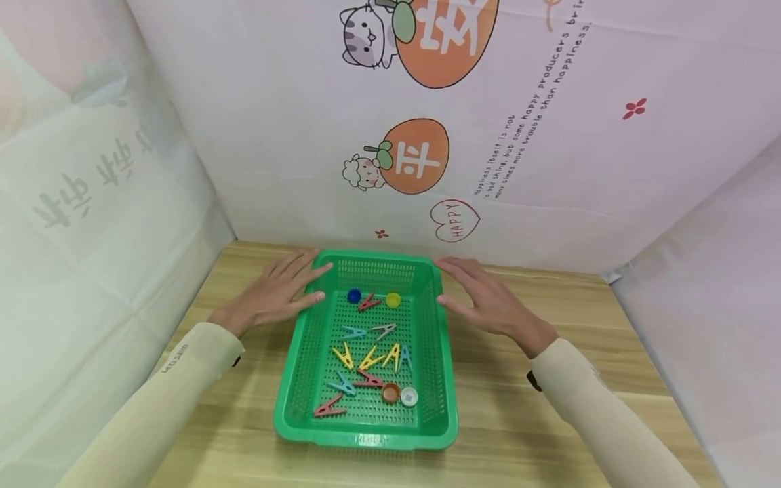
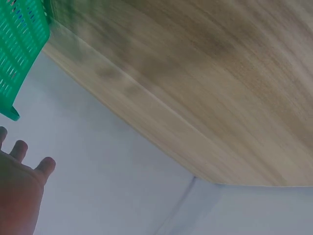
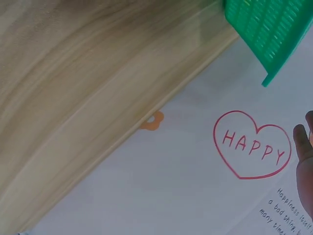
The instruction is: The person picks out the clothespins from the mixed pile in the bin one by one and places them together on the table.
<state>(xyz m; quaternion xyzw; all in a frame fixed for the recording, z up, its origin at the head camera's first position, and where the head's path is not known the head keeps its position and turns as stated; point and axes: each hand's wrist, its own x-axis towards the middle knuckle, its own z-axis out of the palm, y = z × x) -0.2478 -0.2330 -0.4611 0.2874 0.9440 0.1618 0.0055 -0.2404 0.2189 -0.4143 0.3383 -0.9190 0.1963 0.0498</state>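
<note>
A green plastic basket (image 1: 366, 439) with perforated walls stands on the wooden table. My left hand (image 1: 277, 291) is at its far left corner, fingers spread, with fingertips overlapping the rim. At the far right corner my right hand (image 1: 485, 298) has its fingers extended, fingertips right at the rim. Inside lie several clothespins, among them a red one (image 1: 329, 407), a yellow one (image 1: 371, 358), a blue one (image 1: 343, 384) and a grey one (image 1: 384, 330). Bottle caps lie there too: dark blue (image 1: 354, 296), yellow (image 1: 393, 299), brown (image 1: 390, 392) and white (image 1: 409, 396).
The wooden table (image 1: 525, 420) extends to both sides of the basket. Behind it rises a white printed cloth (image 1: 293, 169) with cartoon fruit and lettering. Further white cloth walls stand on the left (image 1: 91, 271) and right (image 1: 720, 285).
</note>
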